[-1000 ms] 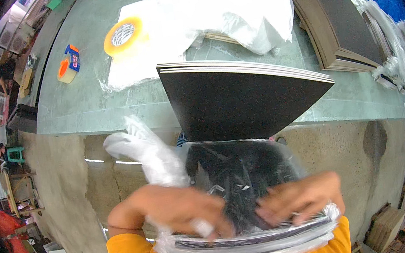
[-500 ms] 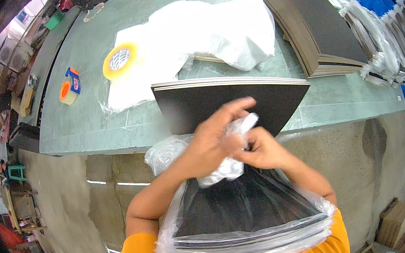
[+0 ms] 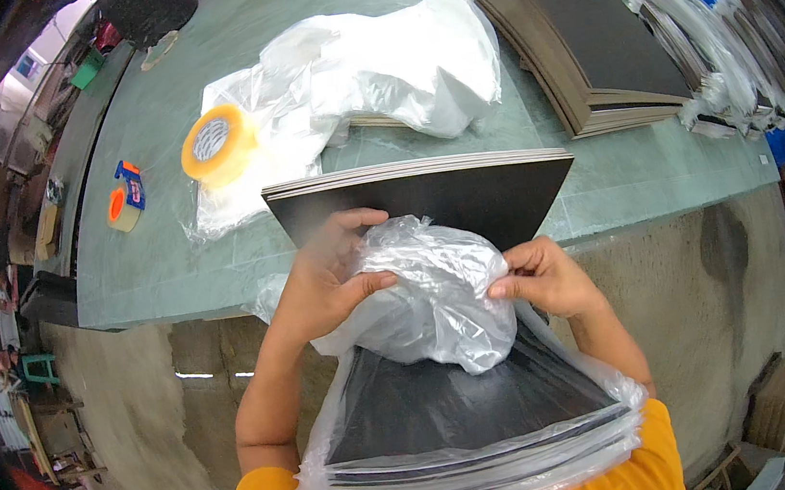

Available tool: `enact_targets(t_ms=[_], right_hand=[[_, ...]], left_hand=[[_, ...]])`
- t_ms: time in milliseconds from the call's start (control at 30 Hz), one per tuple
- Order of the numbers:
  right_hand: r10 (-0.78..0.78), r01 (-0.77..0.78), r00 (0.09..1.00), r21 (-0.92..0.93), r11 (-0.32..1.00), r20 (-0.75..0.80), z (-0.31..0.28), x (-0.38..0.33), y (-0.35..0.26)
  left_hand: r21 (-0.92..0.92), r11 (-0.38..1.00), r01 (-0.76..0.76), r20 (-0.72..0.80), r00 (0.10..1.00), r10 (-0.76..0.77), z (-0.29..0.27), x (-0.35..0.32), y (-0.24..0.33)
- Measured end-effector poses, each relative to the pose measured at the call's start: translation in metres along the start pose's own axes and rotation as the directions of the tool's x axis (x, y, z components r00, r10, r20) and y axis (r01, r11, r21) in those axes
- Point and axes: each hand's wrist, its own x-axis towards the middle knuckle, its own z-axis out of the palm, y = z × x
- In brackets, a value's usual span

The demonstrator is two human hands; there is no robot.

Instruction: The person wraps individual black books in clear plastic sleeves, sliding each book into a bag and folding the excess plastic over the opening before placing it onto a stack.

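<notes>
A crumpled clear plastic bag [image 3: 446,287] is bunched up between my hands. My right hand [image 3: 551,275] pinches its right side between thumb and fingers. At its left side, my left hand [image 3: 333,276] has its thumb and fingers spread apart, touching the plastic. Below, against my orange shirt, lie several black boards wrapped in clear plastic [image 3: 480,419]. Just beyond my hands, at the table's near edge, is a stack of black boards [image 3: 446,200] with pale edges; the bag and my hands partly cover its lower portion.
On the green table [image 3: 600,192] lie white plastic bags [image 3: 372,63], a roll of clear tape [image 3: 216,144] and a tape dispenser [image 3: 126,198]. A dark board stack [image 3: 581,30] sits at the right, beside several plastic-wrapped bundles [image 3: 710,54]. A green stool [image 3: 39,369] stands far left.
My hands have moved apart from a close overlap. The bunched plastic between them has spread out wider. The view has shifted slightly, moving the table's things left.
</notes>
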Motion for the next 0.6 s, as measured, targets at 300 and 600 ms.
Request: enact_targets(t_ms=[300,600], right_hand=[[-0.190,0.189,0.981,-0.047,0.981,-0.031,0.028,0.015,0.003],[-0.203,0.244,0.968,0.369,0.897,-0.145,0.019,0.023,0.004]], left_hand=[[0.102,0.995,0.000,0.115,0.993,-0.012,0.053,-0.014,0.044],[0.213,0.965,-0.150,0.073,0.988,0.138,0.048,0.000,0.007]])
